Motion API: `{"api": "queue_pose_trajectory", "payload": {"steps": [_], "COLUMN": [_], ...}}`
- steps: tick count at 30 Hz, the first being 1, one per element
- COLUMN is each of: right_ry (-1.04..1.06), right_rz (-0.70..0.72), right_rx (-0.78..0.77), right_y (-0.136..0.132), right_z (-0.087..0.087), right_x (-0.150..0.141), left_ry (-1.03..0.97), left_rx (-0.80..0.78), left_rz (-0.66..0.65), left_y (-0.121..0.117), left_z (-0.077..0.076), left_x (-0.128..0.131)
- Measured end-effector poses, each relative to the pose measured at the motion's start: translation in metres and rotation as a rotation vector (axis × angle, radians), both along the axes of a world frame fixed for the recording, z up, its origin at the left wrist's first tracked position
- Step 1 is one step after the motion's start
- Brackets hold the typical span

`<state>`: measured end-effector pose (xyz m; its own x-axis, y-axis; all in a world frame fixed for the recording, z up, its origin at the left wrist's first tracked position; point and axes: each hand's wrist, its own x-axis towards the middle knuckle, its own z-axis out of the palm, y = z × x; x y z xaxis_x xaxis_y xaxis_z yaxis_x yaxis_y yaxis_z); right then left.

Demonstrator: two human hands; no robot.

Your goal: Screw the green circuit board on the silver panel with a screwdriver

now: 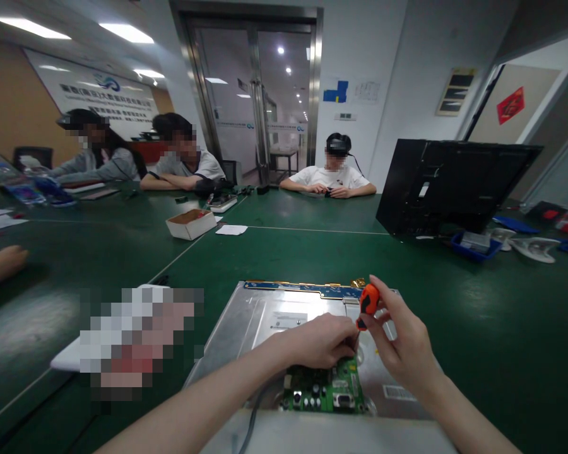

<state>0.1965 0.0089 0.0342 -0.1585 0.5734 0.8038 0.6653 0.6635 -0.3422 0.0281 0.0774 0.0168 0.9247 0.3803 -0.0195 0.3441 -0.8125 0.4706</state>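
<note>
My right hand pinches the orange and black handle of a screwdriver between thumb and fingers. The screwdriver stands nearly upright, its thin shaft pointing down at the upper right corner of a green circuit board. My left hand rests over the board, fingers closed beside the shaft; whether they grip the shaft or a small part is hidden. Under both hands lies a flat metal display panel, with a narrow blue circuit strip along its far edge. A grey cable runs toward me at the left of the board.
A black monitor stands at the right, near a blue tray. Further left are a white open box and a paper. Several people sit around the green table. A blurred white item lies left of the panel.
</note>
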Motion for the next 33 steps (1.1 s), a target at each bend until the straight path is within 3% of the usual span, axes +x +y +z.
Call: {"api": "queue_pose_trajectory", "payload": {"steps": [24,33], "right_ry": [-0.012,-0.003], "right_rz": [-0.056,0.008], "right_rx": [0.047,0.002], "right_y": [0.0014,-0.0003], "right_z": [-0.0012,-0.0007], "right_x": [-0.0003,-0.0008], "left_ry": [-0.027,-0.014], "left_rx": [-0.045,-0.033], "left_rz": [0.032,0.041], "left_y": [-0.002,-0.0032], "left_z": [0.0027,0.0074], "left_x": [-0.0013,-0.0013]}}
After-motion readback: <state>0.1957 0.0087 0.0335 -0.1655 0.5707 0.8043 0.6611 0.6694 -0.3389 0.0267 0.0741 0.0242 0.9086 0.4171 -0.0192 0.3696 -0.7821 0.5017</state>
